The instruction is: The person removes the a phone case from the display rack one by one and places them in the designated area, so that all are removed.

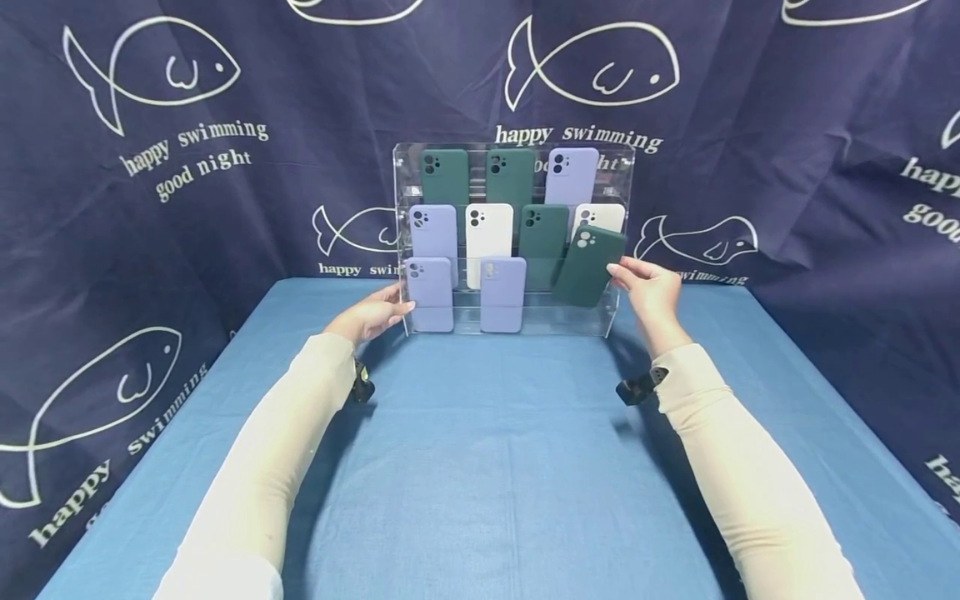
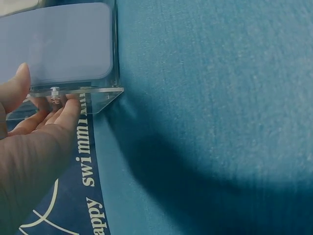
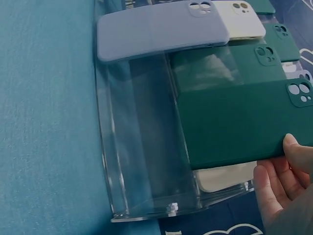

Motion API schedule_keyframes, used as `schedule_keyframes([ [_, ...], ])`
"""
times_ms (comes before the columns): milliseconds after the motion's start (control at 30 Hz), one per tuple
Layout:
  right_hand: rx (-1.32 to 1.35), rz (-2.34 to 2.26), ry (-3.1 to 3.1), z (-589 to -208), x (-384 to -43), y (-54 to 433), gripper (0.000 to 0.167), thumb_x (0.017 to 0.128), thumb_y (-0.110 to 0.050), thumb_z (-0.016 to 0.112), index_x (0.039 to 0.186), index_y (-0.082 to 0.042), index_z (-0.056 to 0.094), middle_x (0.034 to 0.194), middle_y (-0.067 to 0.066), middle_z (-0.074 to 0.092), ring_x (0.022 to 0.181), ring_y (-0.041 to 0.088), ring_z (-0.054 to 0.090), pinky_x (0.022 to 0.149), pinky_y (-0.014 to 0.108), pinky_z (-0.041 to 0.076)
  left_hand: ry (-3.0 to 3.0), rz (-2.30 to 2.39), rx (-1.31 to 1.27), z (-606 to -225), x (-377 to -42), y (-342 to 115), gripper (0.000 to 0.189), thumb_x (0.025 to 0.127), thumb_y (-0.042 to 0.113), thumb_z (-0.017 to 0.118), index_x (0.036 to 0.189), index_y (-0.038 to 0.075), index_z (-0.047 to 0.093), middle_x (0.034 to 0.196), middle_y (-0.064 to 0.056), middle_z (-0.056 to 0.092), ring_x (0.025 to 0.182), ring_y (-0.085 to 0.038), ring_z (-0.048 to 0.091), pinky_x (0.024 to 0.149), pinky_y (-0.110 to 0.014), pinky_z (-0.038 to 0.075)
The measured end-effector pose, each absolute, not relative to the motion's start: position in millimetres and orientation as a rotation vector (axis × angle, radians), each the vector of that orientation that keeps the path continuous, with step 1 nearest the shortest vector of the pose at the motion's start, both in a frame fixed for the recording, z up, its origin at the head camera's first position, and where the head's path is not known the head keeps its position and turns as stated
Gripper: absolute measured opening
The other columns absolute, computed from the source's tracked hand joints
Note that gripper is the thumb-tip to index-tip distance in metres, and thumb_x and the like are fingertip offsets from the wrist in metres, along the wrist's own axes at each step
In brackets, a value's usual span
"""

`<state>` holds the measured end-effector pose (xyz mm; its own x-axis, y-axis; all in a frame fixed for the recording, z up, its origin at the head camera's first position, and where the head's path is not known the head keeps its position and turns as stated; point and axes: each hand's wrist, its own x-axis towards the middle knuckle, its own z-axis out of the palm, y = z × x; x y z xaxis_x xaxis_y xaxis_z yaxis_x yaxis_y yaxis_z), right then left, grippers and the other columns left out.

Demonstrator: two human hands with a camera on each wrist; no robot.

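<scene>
A clear acrylic display stand (image 1: 467, 322) holds phone cases in stepped rows. At its right side my right hand (image 1: 651, 293) pinches a dark green phone case (image 1: 591, 271) by its edge, thumb on the front. That case tilts in front of a white case (image 1: 600, 217) and overlaps another green case (image 3: 210, 68); below it the front tier (image 3: 146, 147) shows bare. My left hand (image 1: 372, 315) grips the stand's left side, thumb at the front edge and fingers along the outside. Beside that thumb stands a lavender case (image 2: 63, 44), and a second lavender case (image 1: 502, 296) stands further right.
Upper rows hold more cases: green cases (image 1: 445, 175), a lavender one (image 1: 572, 175) and a white one (image 1: 489, 242). The stand rests on a blue tablecloth (image 1: 480, 442), with a dark fish-print curtain (image 1: 420, 75) close behind it.
</scene>
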<state>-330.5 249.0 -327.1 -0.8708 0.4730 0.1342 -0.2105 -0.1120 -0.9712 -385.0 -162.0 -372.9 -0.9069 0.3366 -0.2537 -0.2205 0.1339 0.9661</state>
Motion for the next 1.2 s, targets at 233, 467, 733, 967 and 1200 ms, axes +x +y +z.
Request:
schedule_keyframes([
  [233,-0.237,2.060,-1.695,-321,-326,243,0.014,0.077,0.004,0.078,0.088,-0.004,0.075,0.064,-0.010,0.070,0.059,0.003,0.068,0.068,0.017,0.061,1.990,1.761,0.141,-372,-389,-164,0.072,0.101,0.004,0.045,0.157,0.011,0.000,0.164,-0.007,0.002,0.151,-0.023,0.006,0.127,-0.036,0.007],
  [467,-0.160,2.076,-1.750,-311,-316,230,0.014,0.079,0.004,0.076,0.081,-0.008,0.070,0.066,-0.008,0.069,0.058,0.005,0.068,0.066,0.020,0.062,1.977,1.773,0.141,-373,-389,-164,0.069,0.102,0.005,0.043,0.157,0.009,0.002,0.164,-0.008,0.005,0.151,-0.023,0.006,0.127,-0.037,0.006],
  [733,-0.093,2.135,-1.774,-306,-307,213,0.017,0.080,0.005,0.075,0.078,-0.010,0.069,0.069,-0.005,0.069,0.059,0.007,0.069,0.068,0.025,0.063,1.982,1.760,0.153,-374,-386,-165,0.069,0.103,0.007,0.043,0.157,0.009,0.001,0.164,-0.008,0.004,0.151,-0.022,0.004,0.127,-0.036,0.005],
  [967,-0.025,2.111,-1.868,-313,-303,193,0.013,0.082,0.001,0.074,0.082,-0.011,0.068,0.071,-0.008,0.070,0.062,0.006,0.070,0.066,0.024,0.063,1.987,1.736,0.171,-369,-385,-163,0.066,0.103,0.006,0.041,0.157,0.008,0.003,0.164,-0.009,0.004,0.151,-0.023,0.003,0.127,-0.038,0.004],
  [1200,0.020,2.127,-1.945,-322,-299,173,0.018,0.085,-0.002,0.073,0.100,0.005,0.065,0.078,-0.003,0.073,0.066,0.005,0.069,0.074,0.027,0.063,1.984,1.741,0.153,-368,-383,-161,0.067,0.103,0.006,0.042,0.157,0.008,0.002,0.164,-0.010,0.004,0.151,-0.024,0.005,0.127,-0.037,0.006],
])
